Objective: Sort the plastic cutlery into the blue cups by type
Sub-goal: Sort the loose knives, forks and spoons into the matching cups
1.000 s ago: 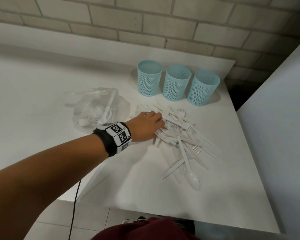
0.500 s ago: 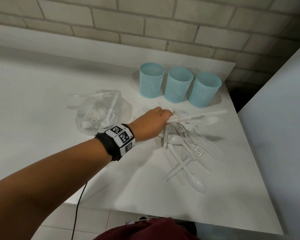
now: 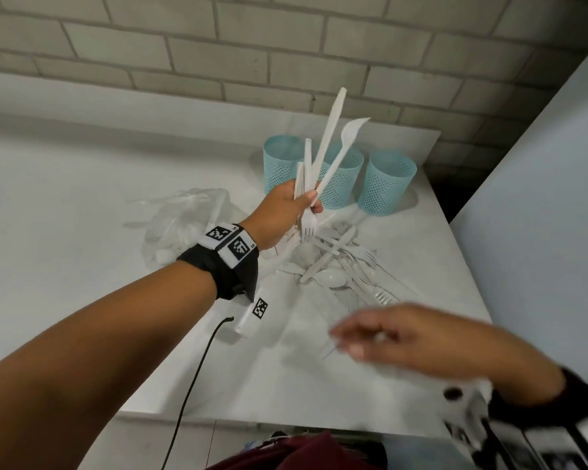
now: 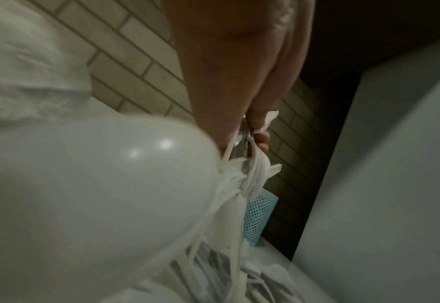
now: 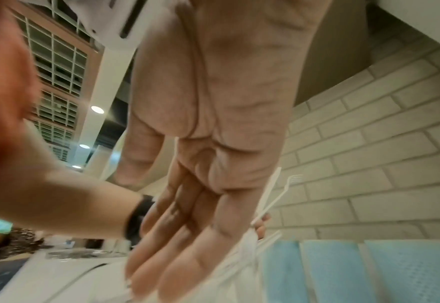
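My left hand [image 3: 310, 202] is lifted above the table and grips a bundle of white cutlery [image 3: 328, 137]: a knife, forks and other handles that fan upward, with one fork hanging tines down. A spoon bowl [image 4: 115, 184] from the bundle looms close in the left wrist view. Three blue mesh cups [image 3: 387, 182] stand in a row just behind the bundle. The loose cutlery pile [image 3: 340, 266] lies on the white table [image 3: 82, 205] below my left hand. My right hand [image 3: 348, 340], blurred, hovers near the pile's front with straight fingers [image 5: 177, 256] and holds nothing.
A crumpled clear plastic bag [image 3: 184, 222] with more white cutlery lies left of the pile. A brick wall [image 3: 286, 52] runs behind the cups. A tall pale panel [image 3: 540, 215] bounds the table on the right. A black cable [image 3: 190, 385] hangs over the front edge.
My left hand has closed on a handful from the pile and lifted it up in front of the cups. My right hand has come into view from the lower right.
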A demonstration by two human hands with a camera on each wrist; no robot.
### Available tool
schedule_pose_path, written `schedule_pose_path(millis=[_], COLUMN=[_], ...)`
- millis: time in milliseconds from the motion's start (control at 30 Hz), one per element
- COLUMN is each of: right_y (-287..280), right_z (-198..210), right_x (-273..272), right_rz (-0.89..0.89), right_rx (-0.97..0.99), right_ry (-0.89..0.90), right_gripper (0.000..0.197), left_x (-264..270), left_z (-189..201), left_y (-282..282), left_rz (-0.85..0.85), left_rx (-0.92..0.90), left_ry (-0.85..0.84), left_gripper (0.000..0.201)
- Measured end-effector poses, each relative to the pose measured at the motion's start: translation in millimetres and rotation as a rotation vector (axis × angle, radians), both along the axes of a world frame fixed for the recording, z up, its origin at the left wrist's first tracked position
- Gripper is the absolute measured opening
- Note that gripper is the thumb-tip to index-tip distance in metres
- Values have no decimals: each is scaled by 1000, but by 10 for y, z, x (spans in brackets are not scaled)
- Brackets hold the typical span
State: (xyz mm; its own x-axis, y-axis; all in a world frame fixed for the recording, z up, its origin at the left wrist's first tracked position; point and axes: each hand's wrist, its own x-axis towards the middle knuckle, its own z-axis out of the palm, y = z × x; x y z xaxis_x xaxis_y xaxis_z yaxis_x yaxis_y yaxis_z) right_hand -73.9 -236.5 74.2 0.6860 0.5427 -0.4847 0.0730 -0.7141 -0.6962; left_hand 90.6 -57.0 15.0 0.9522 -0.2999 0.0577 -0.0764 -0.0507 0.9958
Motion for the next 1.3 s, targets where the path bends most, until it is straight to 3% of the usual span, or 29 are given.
schedule_pose_path(millis=[167,267,400,567,767,967,1100,1233,1300], right_y=[170,288,444,585,597,479,417,400,407], right_z=[-16,-51,-110,-191,-205,-335,-375,-390,-407], right_x=[1011,1480,1750,1913,1901,1988,2052,2092,2106], right_rz=[-551,-826,-866,-926,-1006,-1017,-1241,-1254,-1213], right_rx=[379,613,851,834,978,911,1007,826,802], right_ry=[-184,-115,74,-21,35,-36,-107,-186,-122], right_gripper=[27,39,32,31,29,29,24,22,35], left_x=[119,167,204,226,215,188,217,269,293], left_z=[52,91,88,-27,-100,-88,-98,-133,-149], left_y=[-11,-31,-67,-127,-191,-188,-167,-160,-163], left_rz=[-21,-32,-39,-71,-32,-34,19,58,66], left_rx=[-225,-337,-369,-316,-342,-387,-389,-381,-381], left_ry=[128,185,232,259,302,324,360,393,405], left_gripper=[13,16,19,15,14,15,27,33,33])
